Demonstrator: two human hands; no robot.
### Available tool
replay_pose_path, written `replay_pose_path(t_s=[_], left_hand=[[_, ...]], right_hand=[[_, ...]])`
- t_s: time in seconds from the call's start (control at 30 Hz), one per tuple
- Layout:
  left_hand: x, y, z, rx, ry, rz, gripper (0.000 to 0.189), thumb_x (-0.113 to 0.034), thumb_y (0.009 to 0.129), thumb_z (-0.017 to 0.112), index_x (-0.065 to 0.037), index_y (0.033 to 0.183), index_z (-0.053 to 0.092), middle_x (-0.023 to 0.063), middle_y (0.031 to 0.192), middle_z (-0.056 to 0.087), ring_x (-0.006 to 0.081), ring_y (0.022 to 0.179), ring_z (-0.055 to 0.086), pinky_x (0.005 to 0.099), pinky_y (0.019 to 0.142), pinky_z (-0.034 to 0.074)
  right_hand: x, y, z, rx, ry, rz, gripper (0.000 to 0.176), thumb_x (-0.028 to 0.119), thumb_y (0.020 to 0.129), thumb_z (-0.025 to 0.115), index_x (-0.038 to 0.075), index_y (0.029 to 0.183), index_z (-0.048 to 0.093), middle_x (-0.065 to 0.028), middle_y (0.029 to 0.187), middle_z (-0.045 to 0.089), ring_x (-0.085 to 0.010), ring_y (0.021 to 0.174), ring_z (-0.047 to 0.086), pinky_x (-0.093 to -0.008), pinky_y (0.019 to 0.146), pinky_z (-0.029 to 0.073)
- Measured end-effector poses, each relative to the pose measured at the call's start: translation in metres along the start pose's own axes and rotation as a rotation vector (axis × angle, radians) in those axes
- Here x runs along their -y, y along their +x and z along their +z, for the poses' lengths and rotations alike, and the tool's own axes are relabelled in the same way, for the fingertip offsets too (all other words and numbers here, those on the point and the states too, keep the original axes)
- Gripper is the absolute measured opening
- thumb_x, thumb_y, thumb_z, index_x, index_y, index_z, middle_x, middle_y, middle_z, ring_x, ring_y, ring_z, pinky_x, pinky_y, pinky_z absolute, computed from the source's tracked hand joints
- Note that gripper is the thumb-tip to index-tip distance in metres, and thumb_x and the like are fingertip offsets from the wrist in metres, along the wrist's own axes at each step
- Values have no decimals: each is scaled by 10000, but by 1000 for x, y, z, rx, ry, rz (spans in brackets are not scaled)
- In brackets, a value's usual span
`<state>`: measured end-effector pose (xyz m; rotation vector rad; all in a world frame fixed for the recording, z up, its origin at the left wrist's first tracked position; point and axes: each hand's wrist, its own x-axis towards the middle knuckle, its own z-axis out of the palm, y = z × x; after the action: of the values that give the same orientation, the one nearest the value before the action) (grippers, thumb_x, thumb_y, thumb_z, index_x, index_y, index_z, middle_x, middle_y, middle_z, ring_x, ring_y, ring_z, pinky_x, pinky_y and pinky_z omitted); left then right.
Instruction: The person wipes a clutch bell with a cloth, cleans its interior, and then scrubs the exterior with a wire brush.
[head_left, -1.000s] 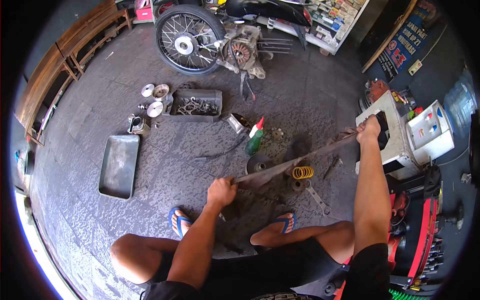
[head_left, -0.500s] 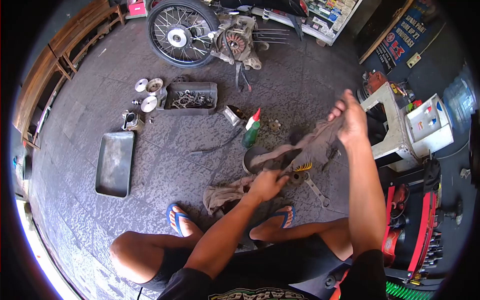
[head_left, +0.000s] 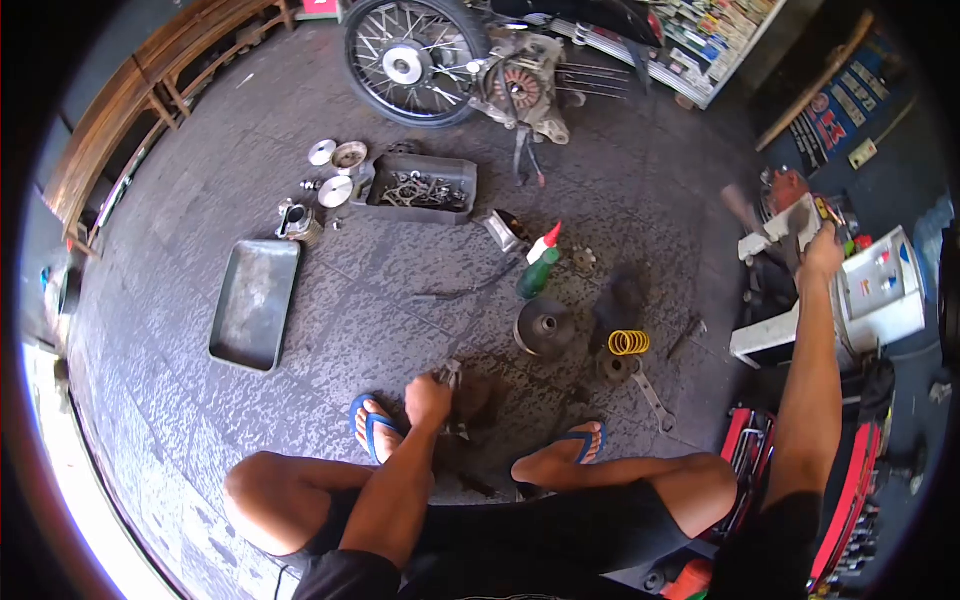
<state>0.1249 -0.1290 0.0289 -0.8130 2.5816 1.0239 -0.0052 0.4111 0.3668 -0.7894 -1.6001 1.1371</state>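
Observation:
My left hand [head_left: 428, 402] is closed beside my left foot, fingers wrapped round something mostly hidden; a small grey piece [head_left: 453, 374] pokes out at the knuckles. A dark, dirty part [head_left: 480, 402] lies on the floor just right of it. Far to the right, my right hand [head_left: 822, 252] reaches out over the white stand [head_left: 775, 335], closed on the grey-brown rag [head_left: 792, 248], which is partly smeared by motion. In front of my feet are a round metal clutch bell [head_left: 545, 328], a yellow coil spring [head_left: 629, 343] and a wrench [head_left: 655, 400].
A green bottle [head_left: 538, 275] with a red tip stands ahead. Beyond it are a parts bin [head_left: 415, 212] with loose metal pieces and an engine [head_left: 520, 90] by a spoked wheel [head_left: 403, 64]. A shallow tray [head_left: 253, 305] lies left; a red toolbox [head_left: 742, 445] sits right.
My right hand has swung right and out to the stand, taking the rag from over the parts. The left hand has let go of the rag and moved left and down. The spring now shows fully.

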Motion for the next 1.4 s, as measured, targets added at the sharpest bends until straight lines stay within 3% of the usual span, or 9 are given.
replay_pose_path(t_s=[0.13,0.23,0.4,0.6,0.73,0.83,0.97,1.3,1.4], left_hand=[[-15,-19,41,140,-6,32,576,-353,814,704,-44,1283,579,265,1140,673,429,1090,642,521,908,526],[-31,-46,49,155,423,113,939,-385,765,782,-157,1512,262,240,1559,242,410,1445,271,538,1034,445],[27,-34,90,338,441,20,865,-413,779,749,-102,1481,353,252,1450,441,431,1325,468,508,1027,471],[-20,-69,59,589,249,-88,592,-410,753,692,-1,1180,683,273,1244,649,357,1214,621,406,1013,509],[-46,-85,53,923,-832,-30,502,-413,815,648,-37,1146,681,155,1072,711,323,955,706,442,903,555],[-130,-100,-15,1114,-1348,-256,543,-425,866,615,-98,1298,569,89,1193,646,261,995,661,439,873,547],[-196,-78,-29,1137,-992,272,715,-491,875,666,-91,1428,454,154,1378,532,273,1097,604,431,854,542],[-264,69,-74,774,-523,572,561,-450,925,646,-53,1316,581,58,1049,676,141,853,619,286,755,508],[-249,99,-91,672,-304,557,515,-425,931,644,-52,1282,589,31,954,643,116,756,592,253,658,493]], right_hand=[[-14,-90,11,472,179,304,238,320,959,611,168,803,515,65,570,328,-60,409,290,-247,358,221],[-20,-175,32,669,191,585,275,309,953,624,200,754,470,69,557,333,-53,423,305,-243,362,217],[-36,-273,65,863,436,657,142,221,937,611,137,838,554,35,633,434,-82,508,420,-275,446,354],[-98,-329,54,1415,-597,-255,650,560,887,648,-4,1210,628,-279,1111,654,-393,1167,602,-444,980,475],[-94,-348,1,1972,-544,302,923,591,787,752,-60,1381,480,-261,1331,591,-323,1253,578,-410,990,493],[-98,-333,-13,1786,-177,-76,717,335,831,784,22,1403,485,-178,1355,572,-259,1270,547,-376,1075,421],[-41,-212,-49,1399,-331,-405,476,82,738,630,14,1207,595,-109,1129,681,-188,1073,632,-330,947,495],[-118,-206,-372,421,-238,343,387,147,793,630,-19,1141,593,-53,959,620,-156,905,566,-319,799,482],[-194,-323,-433,262,-812,497,563,259,767,661,-4,1257,574,-303,1145,647,-443,1134,612,-462,968,476]])
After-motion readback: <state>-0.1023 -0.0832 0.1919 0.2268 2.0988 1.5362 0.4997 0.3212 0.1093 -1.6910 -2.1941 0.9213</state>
